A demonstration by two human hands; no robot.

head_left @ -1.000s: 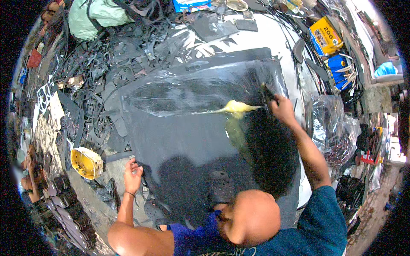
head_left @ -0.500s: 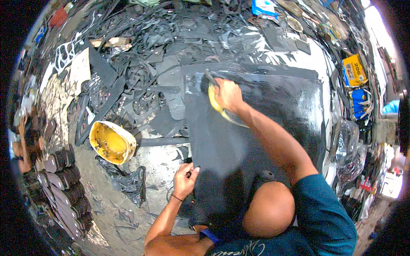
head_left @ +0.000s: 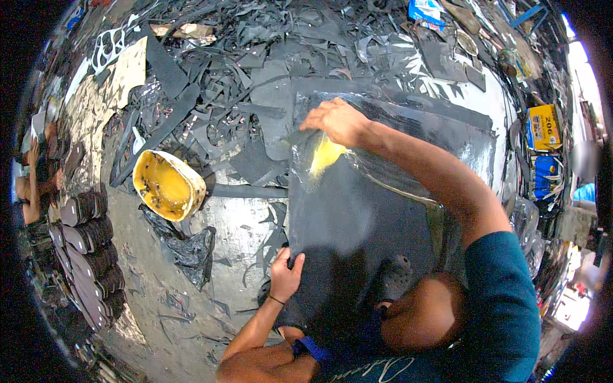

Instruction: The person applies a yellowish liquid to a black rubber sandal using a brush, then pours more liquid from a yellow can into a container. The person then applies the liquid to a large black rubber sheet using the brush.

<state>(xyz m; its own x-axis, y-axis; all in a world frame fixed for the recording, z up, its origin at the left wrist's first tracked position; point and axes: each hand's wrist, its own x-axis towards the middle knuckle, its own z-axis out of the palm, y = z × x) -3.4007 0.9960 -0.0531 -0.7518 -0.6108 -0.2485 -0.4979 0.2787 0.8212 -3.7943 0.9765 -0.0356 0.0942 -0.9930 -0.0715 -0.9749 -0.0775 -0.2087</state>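
Note:
A large black sheet (head_left: 383,210) lies flat in front of me, its surface partly wet and shiny. Near its far left corner, my right hand (head_left: 336,122) is closed on a dark flat spreader (head_left: 297,136), mostly hidden by the fingers. Yellow glue (head_left: 326,155) is smeared on the sheet just below that hand, and a thin wet line curves away from it to the right. At the sheet's near left edge my left hand (head_left: 285,276) grips the border, fingers curled and thumb on top.
A whitish tub (head_left: 198,189) with yellow glue inside stands left of the sheet, beside a crumpled black plastic bag (head_left: 195,252). Black offcuts (head_left: 230,83) cover the far floor. Stacked dark soles (head_left: 86,262) stand at left. My shoe (head_left: 394,276) rests on the sheet's near part.
My right hand has turned over the spreader near the far left corner, and the yellow glue now lies in a broader smear. My left hand stays at the edge. The view has shifted slightly.

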